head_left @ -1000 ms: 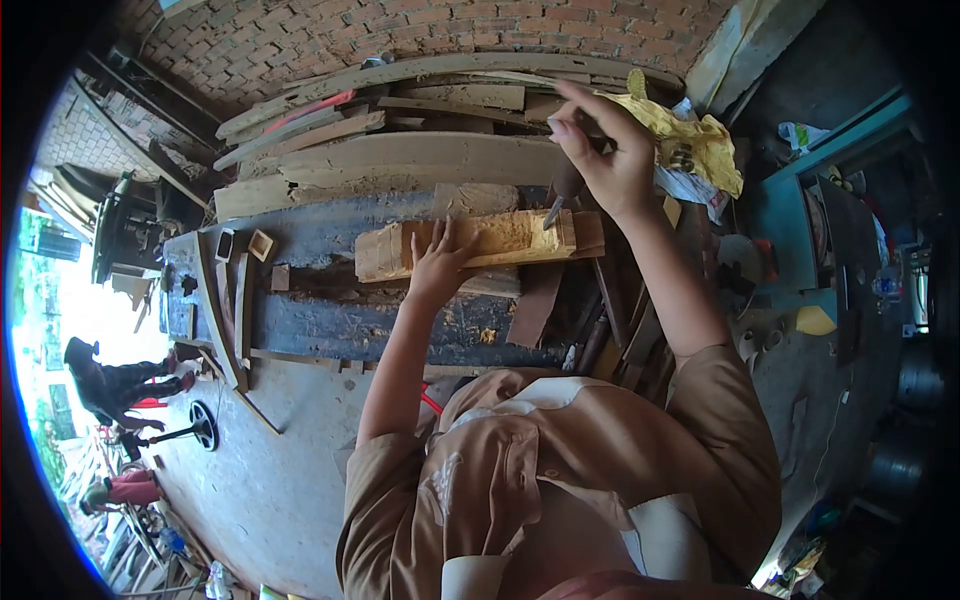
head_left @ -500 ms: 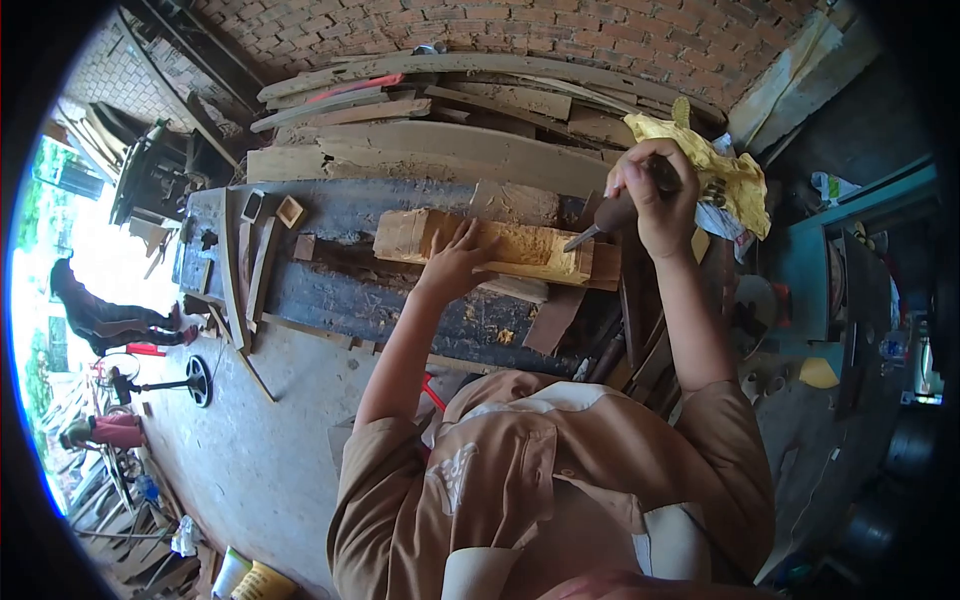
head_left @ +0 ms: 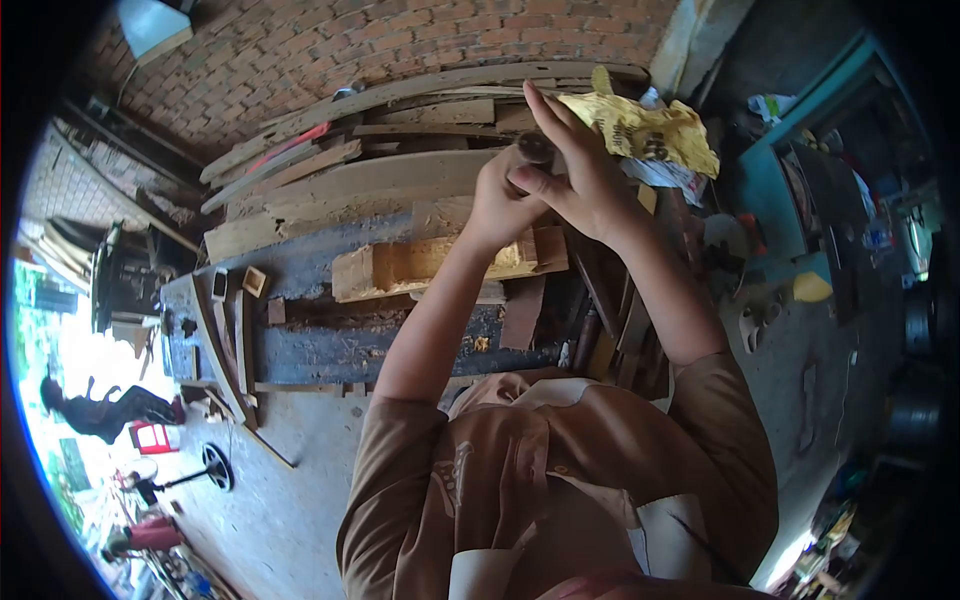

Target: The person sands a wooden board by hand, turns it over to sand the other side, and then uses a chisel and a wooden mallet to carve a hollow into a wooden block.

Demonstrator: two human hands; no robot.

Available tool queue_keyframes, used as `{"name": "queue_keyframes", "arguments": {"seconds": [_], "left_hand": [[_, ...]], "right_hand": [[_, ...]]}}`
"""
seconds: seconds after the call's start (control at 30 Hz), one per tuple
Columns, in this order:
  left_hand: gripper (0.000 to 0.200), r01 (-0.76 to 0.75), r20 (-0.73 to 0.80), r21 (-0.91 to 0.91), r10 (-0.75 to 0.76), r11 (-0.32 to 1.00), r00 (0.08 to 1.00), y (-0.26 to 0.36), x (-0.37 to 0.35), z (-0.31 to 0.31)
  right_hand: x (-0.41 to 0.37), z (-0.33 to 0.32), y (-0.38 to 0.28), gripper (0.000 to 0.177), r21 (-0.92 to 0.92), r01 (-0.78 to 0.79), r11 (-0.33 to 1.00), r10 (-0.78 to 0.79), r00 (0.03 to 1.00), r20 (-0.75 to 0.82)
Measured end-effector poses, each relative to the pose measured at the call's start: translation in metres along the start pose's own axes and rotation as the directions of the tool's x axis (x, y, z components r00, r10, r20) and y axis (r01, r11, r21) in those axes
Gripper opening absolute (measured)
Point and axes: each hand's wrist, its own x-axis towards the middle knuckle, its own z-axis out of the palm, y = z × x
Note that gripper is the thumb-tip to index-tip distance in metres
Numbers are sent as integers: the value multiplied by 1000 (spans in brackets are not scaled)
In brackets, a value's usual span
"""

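The dark round handle end of a chisel [head_left: 535, 148] shows between my two hands, above the workbench; its blade is hidden. My left hand [head_left: 503, 203] is closed around the handle. Against it rests my right hand [head_left: 582, 185], its fingers stretched upward and its thumb lying across near the handle. Below them a wooden block [head_left: 354, 275] with a hollowed, pale yellow trough lies on the dark bench [head_left: 390, 345]. Neither hand touches the block, and my left wrist covers part of it.
Long boards [head_left: 300, 205] are stacked behind the bench by the brick wall [head_left: 400, 45]. A yellow sack [head_left: 665, 135] lies at the back right. Two small wooden boxes [head_left: 255, 281] and narrow strips lie at the bench's left. Beyond, a person [head_left: 105, 410] is near a fan [head_left: 216, 467].
My left hand has left the block and risen to the chisel. The chisel has lifted off the block, and my right hand's fingers have opened out. The view has shifted.
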Motion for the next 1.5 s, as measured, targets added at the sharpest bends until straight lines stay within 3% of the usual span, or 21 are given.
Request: {"name": "queue_keyframes", "arguments": {"seconds": [0.03,0.1,0.13,0.2,0.27,0.3,0.33,0.37,0.4,0.43,0.5,0.7,0.73,0.87,1.03,1.2,1.27,1.3,1.37,1.43,1.5], "left_hand": [[22,17,-51,38,-15,999,999,-4,-2,-2],[17,92,-162,6,-90,996,983,0,-4,1],[16,93,-165,12,-90,996,982,-1,-4,1],[15,85,-156,23,-81,996,984,-2,-2,-2],[16,63,-113,29,-59,998,992,-1,-1,-1],[16,65,-99,24,-62,998,993,-3,-1,1],[16,68,-85,49,-64,996,994,-5,1,3],[16,71,-75,75,-66,995,995,-6,3,6],[16,70,-67,74,-65,995,996,-5,3,10],[16,89,-71,79,-83,993,994,-2,4,13],[17,108,-76,90,-101,990,992,-1,5,18],[17,88,-50,164,-81,983,995,-2,6,25],[17,108,-55,157,-101,982,993,-2,6,24],[16,139,-58,139,-132,981,990,1,5,23],[14,116,-45,108,-112,987,993,4,5,25],[20,125,-30,177,-121,976,992,-6,4,29],[21,127,-32,162,-123,979,992,-7,5,32],[22,133,-27,153,-130,979,991,-7,5,33],[23,116,-31,176,-112,977,993,-7,6,34],[23,100,-29,198,-96,975,995,-7,6,34],[24,100,-42,182,-94,978,995,-5,4,34]], "right_hand": [[-9,-3,6,75,-15,-19,1000,19,1000,-15],[-34,-12,24,69,195,-110,975,126,989,-73],[-53,-16,35,61,387,-215,897,253,966,-51],[-108,-1,71,46,472,-442,763,555,822,-127],[-173,32,104,42,249,-701,669,737,668,-102],[-190,34,95,44,71,-805,589,806,591,19],[-243,73,130,53,62,-826,560,827,562,22],[-250,74,110,59,-187,-842,507,858,514,11],[-264,89,114,66,-182,-872,453,890,453,45],[-265,98,109,65,-261,-838,479,871,491,21],[-257,104,108,59,-418,-794,441,890,447,89],[-248,111,124,54,-554,-727,406,908,392,151],[-253,118,131,53,-557,-691,461,876,455,160],[-251,113,132,51,-520,-736,432,891,438,120],[-223,37,120,50,-134,-837,531,846,532,35],[-164,-66,50,38,221,-565,795,605,767,-213],[-151,-90,23,29,436,-484,759,611,761,-218],[-157,-95,21,29,432,-480,764,605,767,-216],[-171,-108,22,51,266,-551,791,599,786,-154],[-160,-119,-6,54,201,-533,822,557,826,-85],[-166,-127,-7,53,78,-595,800,575,797,184]]}}
